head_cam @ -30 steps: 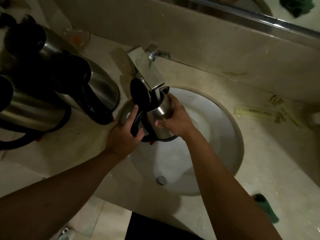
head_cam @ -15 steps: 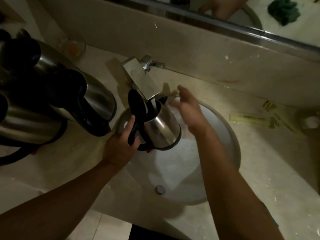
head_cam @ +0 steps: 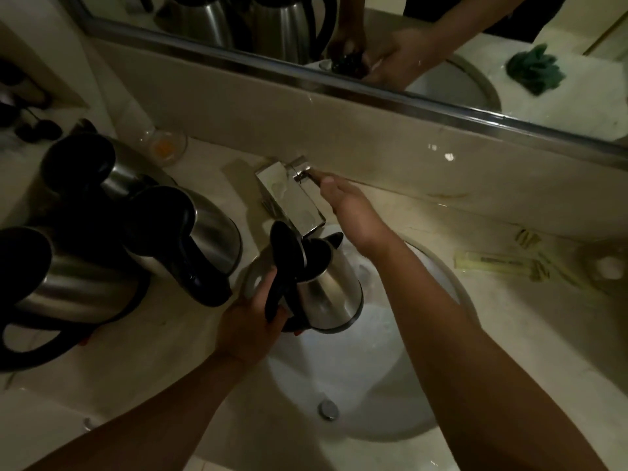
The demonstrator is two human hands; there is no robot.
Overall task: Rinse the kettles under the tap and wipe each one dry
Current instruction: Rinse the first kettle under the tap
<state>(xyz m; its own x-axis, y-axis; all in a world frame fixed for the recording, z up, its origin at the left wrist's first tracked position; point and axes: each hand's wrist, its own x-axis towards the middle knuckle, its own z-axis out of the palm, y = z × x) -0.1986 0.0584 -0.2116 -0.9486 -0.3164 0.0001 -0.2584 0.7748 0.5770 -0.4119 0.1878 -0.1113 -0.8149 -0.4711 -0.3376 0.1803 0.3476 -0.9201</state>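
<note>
The left hand grips the black handle of a steel kettle, holding it lid-up over the wash basin with its mouth right beneath the tap spout. The right hand, beyond and to the right of the kettle, reaches with fingers extended to the tap lever, touching or nearly touching it. This looks like the rinsing step: the next move would be working the lever while keeping the kettle mouth steady under the spout. Three more kettles stand on the worktop, left of the gripping hand.
</note>
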